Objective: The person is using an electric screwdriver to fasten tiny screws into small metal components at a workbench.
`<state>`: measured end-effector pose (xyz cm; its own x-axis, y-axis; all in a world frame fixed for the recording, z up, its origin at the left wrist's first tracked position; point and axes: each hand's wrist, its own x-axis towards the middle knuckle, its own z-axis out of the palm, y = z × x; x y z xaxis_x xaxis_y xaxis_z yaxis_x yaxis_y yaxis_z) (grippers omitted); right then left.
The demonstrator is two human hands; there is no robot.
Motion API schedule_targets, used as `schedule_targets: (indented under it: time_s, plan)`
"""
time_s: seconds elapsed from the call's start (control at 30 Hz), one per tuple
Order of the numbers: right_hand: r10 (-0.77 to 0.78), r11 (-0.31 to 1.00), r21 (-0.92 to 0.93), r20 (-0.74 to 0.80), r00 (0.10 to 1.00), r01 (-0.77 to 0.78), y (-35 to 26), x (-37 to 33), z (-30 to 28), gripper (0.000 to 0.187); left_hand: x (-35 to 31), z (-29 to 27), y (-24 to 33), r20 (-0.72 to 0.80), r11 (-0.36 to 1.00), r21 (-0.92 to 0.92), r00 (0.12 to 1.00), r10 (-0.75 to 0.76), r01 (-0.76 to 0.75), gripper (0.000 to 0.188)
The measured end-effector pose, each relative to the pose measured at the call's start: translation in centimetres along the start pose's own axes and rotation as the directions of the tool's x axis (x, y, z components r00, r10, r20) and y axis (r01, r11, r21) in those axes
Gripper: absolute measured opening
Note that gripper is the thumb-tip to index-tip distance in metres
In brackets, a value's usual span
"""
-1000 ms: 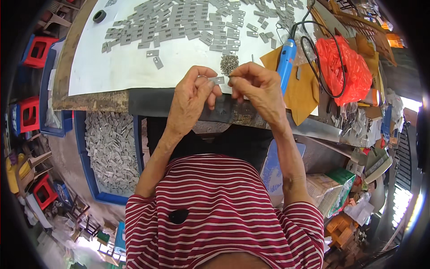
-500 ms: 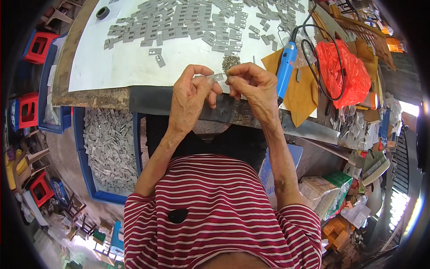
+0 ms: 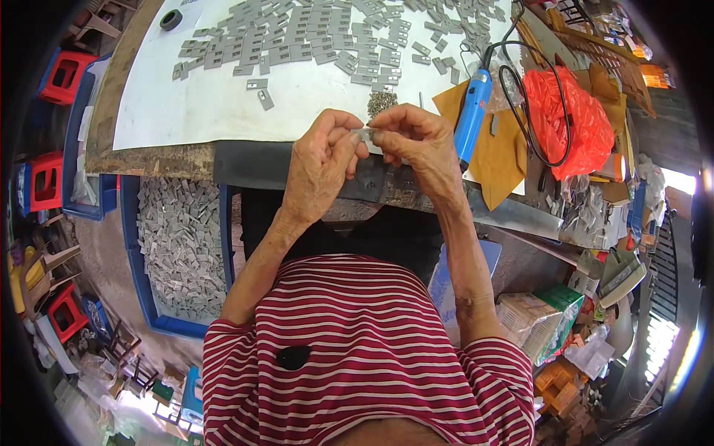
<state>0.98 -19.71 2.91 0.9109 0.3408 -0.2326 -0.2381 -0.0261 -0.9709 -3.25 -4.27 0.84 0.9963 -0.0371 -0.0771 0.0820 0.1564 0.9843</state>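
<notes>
A small grey rectangular plate point(image 3: 363, 134) is pinched by the thumb and fingers of my left hand point(image 3: 318, 160), just above the table's front edge. My right hand point(image 3: 425, 152) is closed in a pinch, its thumb and forefinger meeting the plate's right end. Whatever lies between those fingertips is too small to make out. Right behind the hands sits a heap of tiny metal parts point(image 3: 382, 102), perhaps screws. Many similar grey plates point(image 3: 297, 52), each with a small dark slot, are spread over the white sheet point(image 3: 171, 111).
A blue corded power screwdriver point(image 3: 473, 111) lies on brown paper point(image 3: 494, 167) at right, beside a red plastic bag point(image 3: 569, 123). A black tape roll point(image 3: 171, 20) is at far left. Below the table, a blue bin point(image 3: 178, 325) holds many grey pieces.
My right hand has moved slightly left, bringing its fingertips against the plate held by my left hand. The gap between the hands has closed.
</notes>
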Motion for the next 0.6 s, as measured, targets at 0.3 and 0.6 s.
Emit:
schedule_targets:
  time_s: [0.3, 0.6]
  plan:
    - [0.114, 0.984, -0.144, 0.085, 0.990, -0.101, -1.6, 0.2, -0.4, 0.017, -0.2, -0.7, 0.4, 0.122, 0.995, 0.097, 0.992, -0.008, -0.004, 0.014]
    - [0.097, 0.992, -0.095, 0.142, 0.985, -0.084, -0.6, 0.5, -0.3, 0.013, -0.1, -1.0, 0.0, 0.120, 0.994, -0.100, 0.992, -0.027, 0.039, 0.012]
